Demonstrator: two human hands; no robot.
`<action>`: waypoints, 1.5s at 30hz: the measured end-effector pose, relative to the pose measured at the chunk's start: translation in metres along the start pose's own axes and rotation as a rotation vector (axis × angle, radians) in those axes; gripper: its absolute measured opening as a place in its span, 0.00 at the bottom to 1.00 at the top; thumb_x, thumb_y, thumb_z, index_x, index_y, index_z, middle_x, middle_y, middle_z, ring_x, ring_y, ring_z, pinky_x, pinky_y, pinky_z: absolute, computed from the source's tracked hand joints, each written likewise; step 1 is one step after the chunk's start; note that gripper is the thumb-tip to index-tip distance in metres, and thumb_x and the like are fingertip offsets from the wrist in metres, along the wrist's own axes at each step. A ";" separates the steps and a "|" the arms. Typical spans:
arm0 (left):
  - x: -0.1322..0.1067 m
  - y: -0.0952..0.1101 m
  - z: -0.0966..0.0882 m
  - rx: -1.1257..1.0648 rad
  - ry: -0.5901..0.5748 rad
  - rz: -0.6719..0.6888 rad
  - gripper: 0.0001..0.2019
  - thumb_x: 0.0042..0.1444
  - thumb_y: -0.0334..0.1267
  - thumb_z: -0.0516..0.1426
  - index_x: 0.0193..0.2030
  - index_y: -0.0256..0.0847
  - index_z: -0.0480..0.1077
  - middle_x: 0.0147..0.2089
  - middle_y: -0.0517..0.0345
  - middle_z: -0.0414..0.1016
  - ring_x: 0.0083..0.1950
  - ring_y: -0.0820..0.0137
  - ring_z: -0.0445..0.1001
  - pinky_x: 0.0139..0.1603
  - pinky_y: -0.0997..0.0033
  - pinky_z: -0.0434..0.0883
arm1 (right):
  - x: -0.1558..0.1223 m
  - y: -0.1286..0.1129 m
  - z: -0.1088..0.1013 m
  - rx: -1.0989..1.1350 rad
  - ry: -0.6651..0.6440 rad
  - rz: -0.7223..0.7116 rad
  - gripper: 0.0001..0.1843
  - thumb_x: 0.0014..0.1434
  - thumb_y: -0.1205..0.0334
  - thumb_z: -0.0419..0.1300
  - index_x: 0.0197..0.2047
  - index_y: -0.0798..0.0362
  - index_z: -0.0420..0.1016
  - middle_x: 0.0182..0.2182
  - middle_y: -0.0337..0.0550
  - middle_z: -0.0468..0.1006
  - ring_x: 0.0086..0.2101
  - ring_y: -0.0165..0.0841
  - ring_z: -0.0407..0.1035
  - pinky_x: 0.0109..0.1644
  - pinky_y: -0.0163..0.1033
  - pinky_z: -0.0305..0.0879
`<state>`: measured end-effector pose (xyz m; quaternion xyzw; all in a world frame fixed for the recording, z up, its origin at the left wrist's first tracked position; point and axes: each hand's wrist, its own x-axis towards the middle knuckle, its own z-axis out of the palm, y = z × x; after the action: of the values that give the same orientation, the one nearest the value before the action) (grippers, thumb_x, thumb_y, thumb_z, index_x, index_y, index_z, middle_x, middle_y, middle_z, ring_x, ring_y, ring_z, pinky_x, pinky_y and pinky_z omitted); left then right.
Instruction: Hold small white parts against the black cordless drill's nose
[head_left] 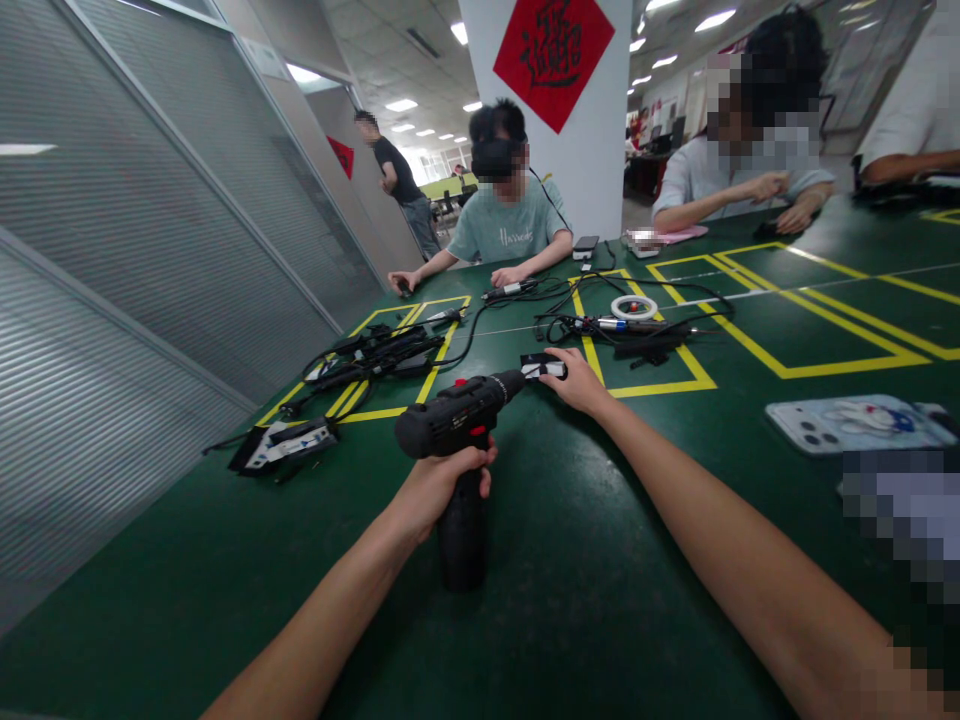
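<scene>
My left hand [451, 480] is wrapped round the grip of a black cordless drill [457, 412], which has red buttons and points away to the right. The drill's battery base [462, 560] is low, at or close to the green tabletop. In my right hand [577, 382] is a small black-and-white block [543, 368], pinched between the fingers. The front end of the drill meets the block's left side; whether a bit enters it is too small to tell.
Black cables and tools [375, 350] lie at the left, with a black-and-white piece [292, 445] before them. Pen-like tools [622, 325] and a white tape ring [634, 307] lie beyond my right hand. A phone [847, 424] rests at right. Other people sit across the table.
</scene>
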<state>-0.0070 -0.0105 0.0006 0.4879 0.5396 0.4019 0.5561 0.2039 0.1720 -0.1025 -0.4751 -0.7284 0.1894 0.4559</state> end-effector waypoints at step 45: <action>0.013 -0.007 -0.005 -0.088 -0.061 -0.003 0.10 0.51 0.34 0.57 0.41 0.34 0.69 0.36 0.56 0.69 0.24 0.75 0.68 0.28 0.71 0.66 | 0.006 0.002 -0.003 -0.007 -0.033 0.018 0.28 0.55 0.59 0.62 0.59 0.50 0.67 0.51 0.48 0.66 0.49 0.38 0.67 0.59 0.45 0.61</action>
<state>-0.0110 0.0016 -0.0089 0.4743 0.5047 0.4095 0.5939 0.2070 0.1780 -0.0996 -0.4801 -0.7322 0.1986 0.4404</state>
